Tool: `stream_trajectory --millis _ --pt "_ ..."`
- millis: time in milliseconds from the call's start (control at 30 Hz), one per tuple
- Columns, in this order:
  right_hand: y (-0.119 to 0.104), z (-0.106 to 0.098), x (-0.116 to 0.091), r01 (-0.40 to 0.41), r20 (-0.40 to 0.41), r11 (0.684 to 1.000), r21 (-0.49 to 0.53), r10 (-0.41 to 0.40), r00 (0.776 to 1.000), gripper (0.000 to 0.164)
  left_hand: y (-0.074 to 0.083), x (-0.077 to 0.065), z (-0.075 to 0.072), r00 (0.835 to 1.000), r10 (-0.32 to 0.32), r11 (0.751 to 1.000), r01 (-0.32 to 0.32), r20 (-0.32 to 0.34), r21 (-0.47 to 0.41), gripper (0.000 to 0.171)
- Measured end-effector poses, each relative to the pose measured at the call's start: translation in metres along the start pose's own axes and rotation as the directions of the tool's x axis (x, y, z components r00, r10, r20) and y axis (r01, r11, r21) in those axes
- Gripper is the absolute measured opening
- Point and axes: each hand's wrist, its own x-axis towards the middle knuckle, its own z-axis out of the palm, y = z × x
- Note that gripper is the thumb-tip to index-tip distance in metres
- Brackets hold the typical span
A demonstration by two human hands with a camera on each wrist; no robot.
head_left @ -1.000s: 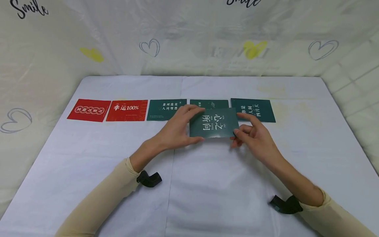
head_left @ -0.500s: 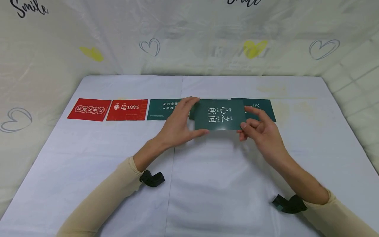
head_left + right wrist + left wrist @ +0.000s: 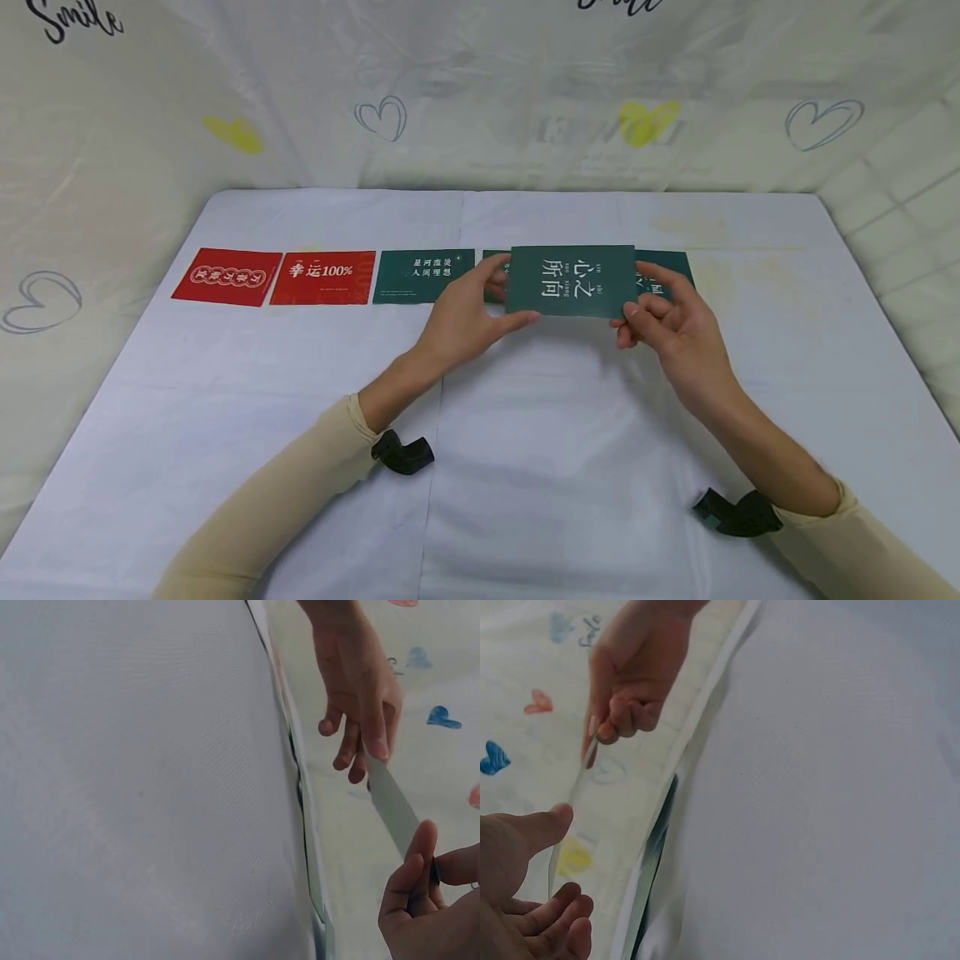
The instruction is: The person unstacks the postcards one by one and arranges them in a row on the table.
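Observation:
Both hands hold up a dark green card with large white characters, raised over the table in the head view. My right hand pinches its right edge between thumb and fingers. The left hand is at the card's left end, its thumb by the lower edge and its fingers curving behind. In the right wrist view the card's pale back spans from one hand to the other. Behind the raised card, two green cards in the row are partly hidden, the rightmost green card showing at its right side.
Along the far part of the white-covered table lies a row of cards. At its left end are a red card and another red card, then a green card. A pale wall sheet rises behind the table.
The held green card has moved up and to the right with both hands. It now covers more of the rightmost card, while the third card from the left shows fully again.

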Motion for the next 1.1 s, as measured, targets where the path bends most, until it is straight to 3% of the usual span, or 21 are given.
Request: stream_trajectory --millis 233,867,1100 --pt "0.001 -0.005 0.000 -0.011 -0.011 1.000 -0.003 0.011 1.000 0.063 0.004 0.003 0.008 0.999 -0.022 0.998 0.024 0.037 -0.058 0.088" --pt "0.009 -0.021 0.005 -0.014 -0.041 0.995 0.095 0.018 0.999 0.073 0.010 0.019 0.024 0.999 0.015 0.981 -0.008 0.036 -0.195 0.086" --pt "0.012 -0.025 0.006 -0.024 -0.060 0.995 0.094 0.030 0.998 0.073 0.012 0.024 0.030 0.999 0.022 0.980 -0.015 0.034 -0.199 0.085"
